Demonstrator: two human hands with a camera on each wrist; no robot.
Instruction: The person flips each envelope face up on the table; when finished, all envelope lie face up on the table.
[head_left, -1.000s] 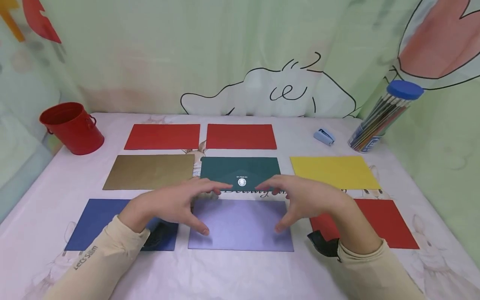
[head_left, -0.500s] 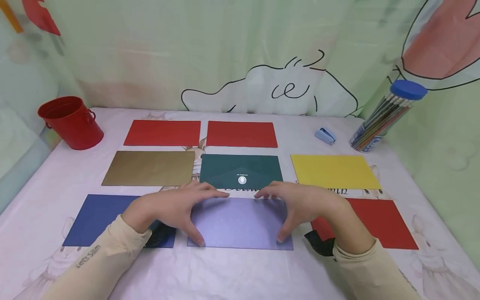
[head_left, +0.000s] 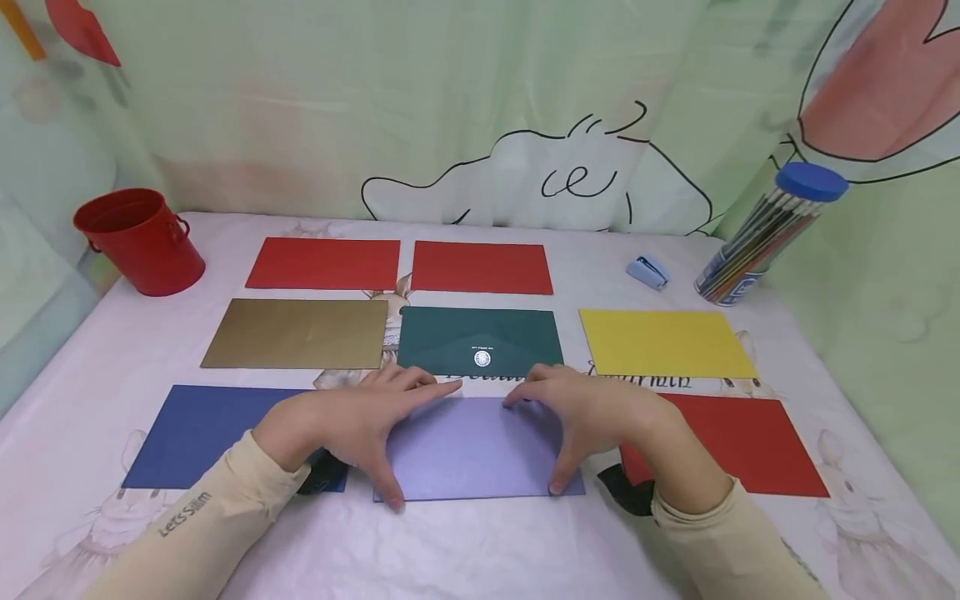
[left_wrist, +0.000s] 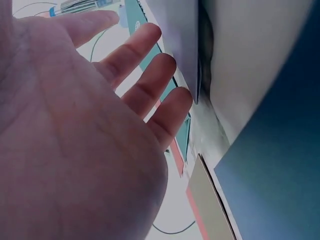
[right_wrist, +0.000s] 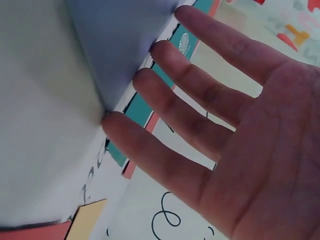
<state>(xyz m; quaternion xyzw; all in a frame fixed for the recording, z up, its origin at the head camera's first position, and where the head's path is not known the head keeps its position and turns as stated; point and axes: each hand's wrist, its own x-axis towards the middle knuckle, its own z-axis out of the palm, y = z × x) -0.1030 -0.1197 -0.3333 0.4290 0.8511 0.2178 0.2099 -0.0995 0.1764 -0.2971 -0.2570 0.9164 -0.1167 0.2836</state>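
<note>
Thumbs [head_left: 386, 483] in head view alone: left hand [head_left: 352, 425], right hand [head_left: 588, 412], wide grip over lavender card [head_left: 472, 450], contact unclear

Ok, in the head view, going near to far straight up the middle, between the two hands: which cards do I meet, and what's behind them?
Lilac card → dark green card → red card, the right one of the far pair → pale green backdrop.

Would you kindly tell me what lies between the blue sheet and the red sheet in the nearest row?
The head view shows the lavender sheet there, with the left hand over its left end and the right hand over its right end.
</note>
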